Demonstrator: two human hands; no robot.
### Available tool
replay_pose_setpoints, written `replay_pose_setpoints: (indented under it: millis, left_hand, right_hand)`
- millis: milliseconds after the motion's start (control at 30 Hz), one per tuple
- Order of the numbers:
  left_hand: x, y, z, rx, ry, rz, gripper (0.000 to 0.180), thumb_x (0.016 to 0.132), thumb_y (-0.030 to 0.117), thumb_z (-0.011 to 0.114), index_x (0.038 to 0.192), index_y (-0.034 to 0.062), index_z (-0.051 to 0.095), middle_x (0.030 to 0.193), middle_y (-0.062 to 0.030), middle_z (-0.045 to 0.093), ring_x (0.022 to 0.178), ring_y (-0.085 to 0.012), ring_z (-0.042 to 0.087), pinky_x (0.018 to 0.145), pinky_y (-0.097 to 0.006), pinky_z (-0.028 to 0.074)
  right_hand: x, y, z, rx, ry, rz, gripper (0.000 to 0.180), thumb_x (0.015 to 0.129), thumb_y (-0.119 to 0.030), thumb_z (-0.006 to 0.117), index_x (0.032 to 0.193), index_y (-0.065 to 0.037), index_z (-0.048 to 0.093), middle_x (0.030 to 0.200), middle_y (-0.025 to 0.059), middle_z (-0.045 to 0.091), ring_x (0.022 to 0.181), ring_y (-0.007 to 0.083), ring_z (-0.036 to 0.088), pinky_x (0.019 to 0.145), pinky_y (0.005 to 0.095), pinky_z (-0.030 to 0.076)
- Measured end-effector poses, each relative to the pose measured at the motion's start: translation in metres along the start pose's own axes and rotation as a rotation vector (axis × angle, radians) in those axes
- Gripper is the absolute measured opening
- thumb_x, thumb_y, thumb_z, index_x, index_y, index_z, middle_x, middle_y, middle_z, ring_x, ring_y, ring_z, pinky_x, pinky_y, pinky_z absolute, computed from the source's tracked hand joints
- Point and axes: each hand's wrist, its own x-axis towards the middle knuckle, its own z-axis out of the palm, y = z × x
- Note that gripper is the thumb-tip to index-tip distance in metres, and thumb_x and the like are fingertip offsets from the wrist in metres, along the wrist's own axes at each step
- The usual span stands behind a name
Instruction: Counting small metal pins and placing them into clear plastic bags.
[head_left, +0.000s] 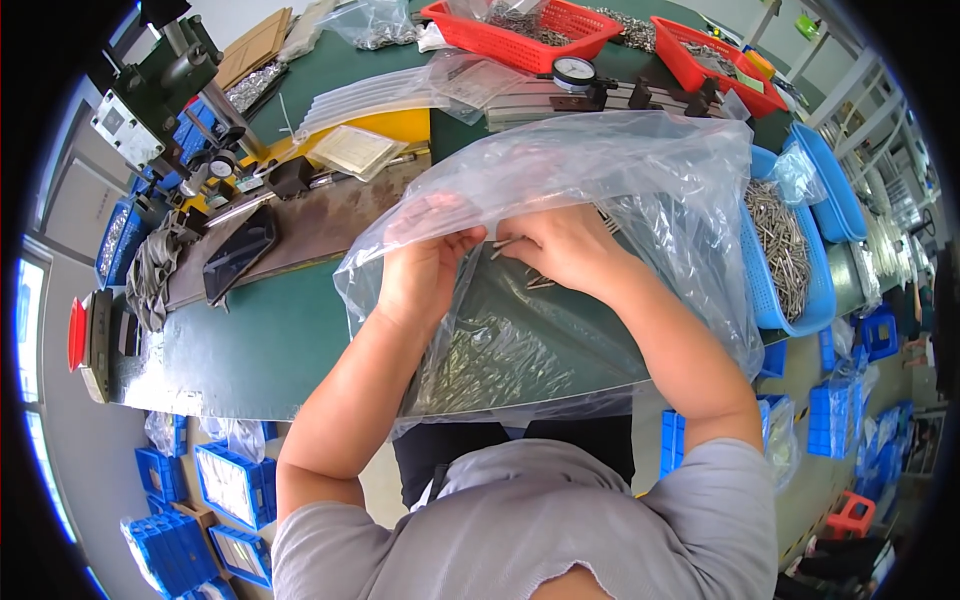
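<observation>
**Both hands inside a clear bag of metal pins**

Grey sleeves and 2 bare forearms come up from the lower edge to a large clear bag point(600, 190) spread over the near edge of the green counter point(270, 340). Both hands are inside the bag's mouth. Left hand point(425, 270) is curled, its fingertips pinched on the film or on small pins; which one cannot be told through the plastic. Right hand point(565, 245) is likewise closed, its grip on a few thin metal pins point(505, 243) that stick out toward the left hand. The 2 hands are almost touching. A heap of similar pins point(490, 365) lies in the bag's lower part, just under the wrists.

Right of the bag, touching it, stands a blue tray point(795, 300) filled with more pins, and another blue tray point(830, 180) lies beyond. At the far edge sit 2 red baskets point(540, 45) point(700, 65) with metal parts, and a round dial gauge point(574, 72) between them. Flat clear pouches point(370, 95) lie in a fan left of the gauge, over a yellow sheet point(405, 125). A small press point(150, 90) stands at the far left. Blue crates point(235, 485) sit on the floor below the counter.
</observation>
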Motion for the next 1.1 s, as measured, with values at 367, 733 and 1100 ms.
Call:
replay_pose_setpoints:
  millis: [367,733,1100]
  left_hand:
    - [-0.003,0.002,0.003,0.049,-0.024,-0.031,0.012,0.085,0.009,0.05,0.093,0.0025,0.055,0.084,-0.0086,0.059,0.076,-0.0184,0.057,0.072,-0.032,0.047]
    - [-0.005,0.007,0.011,0.1,-0.058,-0.138,0.012,0.083,0.009,0.054,0.092,0.0018,0.055,0.082,-0.0094,0.06,0.071,-0.0168,0.058,0.068,-0.03,0.048]
    - [-0.006,0.006,0.013,-0.02,-0.107,-0.314,0.012,0.082,0.005,0.056,0.093,-0.0006,0.056,0.081,-0.0107,0.061,0.067,-0.0165,0.059,0.065,-0.03,0.05]
  right_hand:
    - [-0.007,-0.004,-0.02,-0.016,-0.185,0.009,0.016,0.069,-0.016,0.068,0.082,-0.009,0.064,0.077,0.008,0.059,0.074,0.0279,0.059,0.065,0.0364,0.046]
    - [-0.009,-0.01,-0.014,-0.01,-0.244,-0.019,0.012,0.071,-0.014,0.063,0.076,-0.005,0.057,0.078,0.0096,0.059,0.073,0.0306,0.058,0.063,0.0391,0.046]
    - [-0.002,-0.009,-0.027,1.001,0.135,0.352,0.016,0.084,-0.007,0.057,0.098,-0.002,0.054,0.089,0.0021,0.057,0.081,0.0116,0.057,0.071,0.0244,0.046]
